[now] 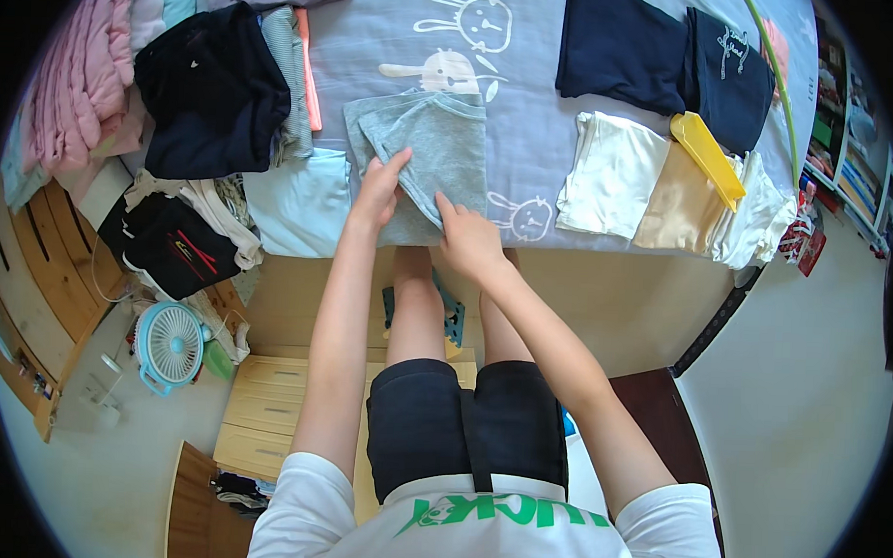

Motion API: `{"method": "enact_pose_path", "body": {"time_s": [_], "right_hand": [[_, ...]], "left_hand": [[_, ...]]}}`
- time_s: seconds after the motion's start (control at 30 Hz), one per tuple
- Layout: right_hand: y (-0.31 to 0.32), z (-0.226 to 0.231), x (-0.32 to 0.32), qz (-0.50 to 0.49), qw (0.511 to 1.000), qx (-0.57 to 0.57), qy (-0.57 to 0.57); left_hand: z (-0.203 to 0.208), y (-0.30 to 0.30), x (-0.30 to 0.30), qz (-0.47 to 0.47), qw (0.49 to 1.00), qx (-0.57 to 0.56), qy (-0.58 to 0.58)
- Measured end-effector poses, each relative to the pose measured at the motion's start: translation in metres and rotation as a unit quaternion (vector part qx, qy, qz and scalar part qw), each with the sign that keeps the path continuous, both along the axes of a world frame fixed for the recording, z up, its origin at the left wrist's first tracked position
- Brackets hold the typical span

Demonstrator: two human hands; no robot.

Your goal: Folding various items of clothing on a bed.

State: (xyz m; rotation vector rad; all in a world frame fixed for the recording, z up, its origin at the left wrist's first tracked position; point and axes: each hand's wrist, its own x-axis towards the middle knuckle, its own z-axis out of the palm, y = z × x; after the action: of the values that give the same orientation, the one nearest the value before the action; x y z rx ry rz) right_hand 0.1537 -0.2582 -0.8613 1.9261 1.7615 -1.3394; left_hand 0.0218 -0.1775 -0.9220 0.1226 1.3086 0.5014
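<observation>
A light grey folded garment (437,141) lies at the bed's near edge, in front of me; its exact kind does not show. My left hand (379,190) is closed on its slanting left edge, thumb on top and the other fingers mostly under the cloth. Lower along the same edge, my right hand (468,238) pinches the fabric near the lower corner, with the index finger stretched on it. Just left of the garment is a pale blue folded cloth (297,203), close to my left wrist.
Black folded clothes (209,89) and a pink quilted pile (79,89) occupy the left. White folded clothes (612,177), a beige one (677,203), a yellow plastic piece (708,158) and navy clothes (622,49) lie right. A blue fan (172,343) stands lower left.
</observation>
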Motion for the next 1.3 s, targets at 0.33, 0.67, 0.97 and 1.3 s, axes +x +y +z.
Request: {"method": "enact_pose_path", "body": {"time_s": [0.33,0.67,0.97,1.3], "right_hand": [[-0.019,0.046,0.046,-0.163,0.978,0.064,0.113],[-0.034,0.066,0.116,-0.283,0.952,0.049,0.105],[-0.08,-0.035,0.158,-0.469,0.883,0.02,0.014],[0.086,-0.022,0.116,-0.043,0.934,0.351,0.056]], "left_hand": [[0.073,0.017,0.047,-0.066,0.996,0.003,0.058],[0.086,0.032,0.107,-0.222,0.948,0.204,0.106],[0.061,-0.024,0.153,-0.204,0.96,0.169,-0.09],[0.028,-0.168,0.077,0.208,0.967,-0.143,0.029]]}}
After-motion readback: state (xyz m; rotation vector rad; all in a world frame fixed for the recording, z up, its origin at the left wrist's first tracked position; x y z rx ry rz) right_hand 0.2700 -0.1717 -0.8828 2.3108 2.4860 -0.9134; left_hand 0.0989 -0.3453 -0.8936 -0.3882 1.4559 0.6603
